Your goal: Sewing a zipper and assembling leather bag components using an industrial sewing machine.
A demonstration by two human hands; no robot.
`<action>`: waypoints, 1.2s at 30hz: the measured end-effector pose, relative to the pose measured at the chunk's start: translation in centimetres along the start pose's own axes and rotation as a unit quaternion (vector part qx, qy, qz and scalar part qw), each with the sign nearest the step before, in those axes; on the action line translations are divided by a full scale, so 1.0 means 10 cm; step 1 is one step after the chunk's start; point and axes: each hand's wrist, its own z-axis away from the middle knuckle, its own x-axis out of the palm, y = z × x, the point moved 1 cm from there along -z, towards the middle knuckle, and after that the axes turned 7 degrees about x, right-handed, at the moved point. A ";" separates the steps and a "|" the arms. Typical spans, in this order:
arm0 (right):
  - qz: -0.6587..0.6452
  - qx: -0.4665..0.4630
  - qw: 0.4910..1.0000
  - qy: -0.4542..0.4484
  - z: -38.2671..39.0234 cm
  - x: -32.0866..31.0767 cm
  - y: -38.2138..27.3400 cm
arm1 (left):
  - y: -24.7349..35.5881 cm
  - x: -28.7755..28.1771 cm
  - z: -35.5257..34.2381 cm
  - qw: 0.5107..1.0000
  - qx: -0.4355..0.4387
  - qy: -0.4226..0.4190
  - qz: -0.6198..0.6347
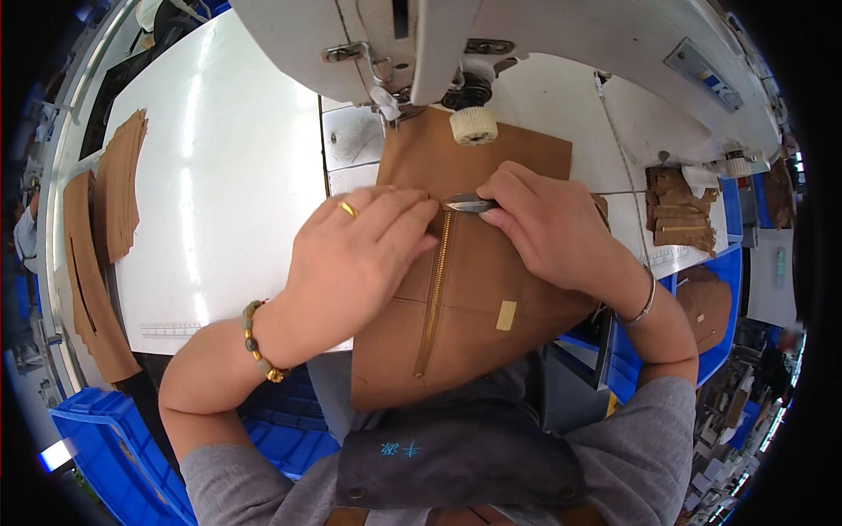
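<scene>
A brown leather-like panel (491,263) lies under the sewing machine and hangs over the table's front edge toward my lap. A brass-toothed zipper (438,279) runs down it. My right hand (553,223) grips small metal thread snips (471,203), whose blades point left at the zipper's upper end. Just left of those tips, my left hand (364,237) rests on the panel, fingers bent and held together. Whatever its fingertips may pinch is hidden. A small tan strip (506,316) sits on the panel right of the zipper.
The white sewing machine head (351,35) arches above the panel, with a ridged white knob (474,125). Brown cut pieces (121,188) are stacked at the table's left, beside a long slotted piece (90,272). More brown pieces (680,210) lie right. Blue crates (114,447) flank me.
</scene>
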 end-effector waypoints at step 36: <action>0.018 -0.036 0.998 -0.051 -0.08 -0.01 -0.02 | -0.28 0.18 -0.28 0.985 -0.051 -0.005 0.166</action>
